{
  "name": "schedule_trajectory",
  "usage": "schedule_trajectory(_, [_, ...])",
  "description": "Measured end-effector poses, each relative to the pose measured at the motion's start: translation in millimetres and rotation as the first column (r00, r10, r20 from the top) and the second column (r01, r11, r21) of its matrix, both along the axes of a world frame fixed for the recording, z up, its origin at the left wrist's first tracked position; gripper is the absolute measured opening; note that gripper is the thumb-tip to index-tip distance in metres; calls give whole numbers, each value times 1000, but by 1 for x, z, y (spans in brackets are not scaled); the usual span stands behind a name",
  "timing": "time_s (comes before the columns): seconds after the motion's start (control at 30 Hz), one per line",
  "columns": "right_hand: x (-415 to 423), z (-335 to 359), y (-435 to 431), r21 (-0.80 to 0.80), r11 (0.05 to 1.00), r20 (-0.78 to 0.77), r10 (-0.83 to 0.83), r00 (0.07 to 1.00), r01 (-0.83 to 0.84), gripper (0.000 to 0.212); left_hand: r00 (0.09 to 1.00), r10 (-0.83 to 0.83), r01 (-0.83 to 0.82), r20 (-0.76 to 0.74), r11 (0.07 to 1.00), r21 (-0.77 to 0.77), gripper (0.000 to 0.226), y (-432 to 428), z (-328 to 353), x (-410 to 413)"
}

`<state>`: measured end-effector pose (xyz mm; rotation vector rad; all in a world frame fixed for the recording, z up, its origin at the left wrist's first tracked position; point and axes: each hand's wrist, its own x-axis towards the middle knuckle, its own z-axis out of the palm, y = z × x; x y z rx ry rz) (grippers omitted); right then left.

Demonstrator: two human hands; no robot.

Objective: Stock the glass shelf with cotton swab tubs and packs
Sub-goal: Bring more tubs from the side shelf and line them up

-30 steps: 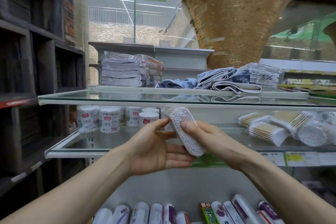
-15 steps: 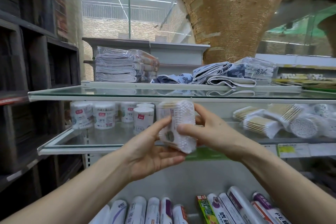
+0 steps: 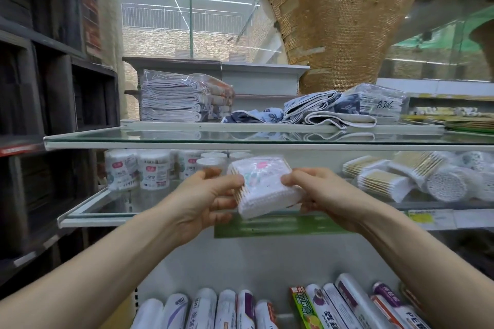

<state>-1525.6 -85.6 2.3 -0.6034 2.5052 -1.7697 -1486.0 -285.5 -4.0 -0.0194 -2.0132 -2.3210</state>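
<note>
Since a second ago the pack [image 3: 263, 185] has been turned from standing on end to lying nearly flat, label up, just in front of the glass shelf [image 3: 88, 211]. At the shelf's left, tubs [image 3: 149, 171] already stand in a cluster. The left hand [image 3: 203, 200] grips the pack's left end and the right hand [image 3: 328, 200] its right end. Farther right, more packs [image 3: 382, 184] lie heaped. The middle stretch looks unfilled, so this pack probably goes there.

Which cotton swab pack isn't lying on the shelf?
The pink-labelled pack gripped by the left hand and right hand; the other packs lie on the glass shelf, at right.
</note>
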Motion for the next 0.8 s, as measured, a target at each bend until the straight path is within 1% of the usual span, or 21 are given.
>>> schedule_trajectory(0.07, [-5,0,2,68,996,-45,-59,997,62,26,1000,19,-20,-23,999,-26,48,4,4,-8])
schedule_trajectory(0.1, [-7,1,4,82,994,-56,-73,996,77,30,999,29,-31,-33,997,-64,41,6,5,-13])
schedule_trajectory(0.13, [-9,2,5,83,993,-56,-76,996,80,30,998,41,-46,-43,993,-109,37,9,7,-17])
schedule_trajectory(0.2, [-13,4,7,79,994,-46,-68,997,72,20,995,61,-78,-84,975,-209,34,15,9,-26])
schedule_trajectory(0.3, [-18,4,11,92,993,-56,-66,996,71,7,985,76,-129,-156,923,-361,39,24,9,-38])
schedule_trajectory(0.33, [-20,3,12,90,993,-68,-69,995,75,7,982,71,-135,-173,908,-396,36,27,9,-41])
schedule_trajectory(0.43, [-27,2,17,92,991,-101,-91,991,101,12,974,58,-154,-218,877,-456,14,38,9,-52])
schedule_trajectory(0.47, [-29,2,19,104,988,-104,-99,990,110,13,973,59,-163,-225,863,-477,12,41,9,-55])
schedule_trajectory(0.6, [-39,0,28,179,973,-97,-133,986,149,10,973,52,-178,-224,789,-588,16,52,3,-69])
schedule_trajectory(0.7, [-47,-2,36,265,944,-127,-165,978,194,7,977,27,-165,-209,716,-678,26,59,0,-79])
schedule_trajectory(0.8, [-61,-3,41,390,879,-192,-215,957,276,11,982,49,-171,-184,651,-740,19,68,0,-90])
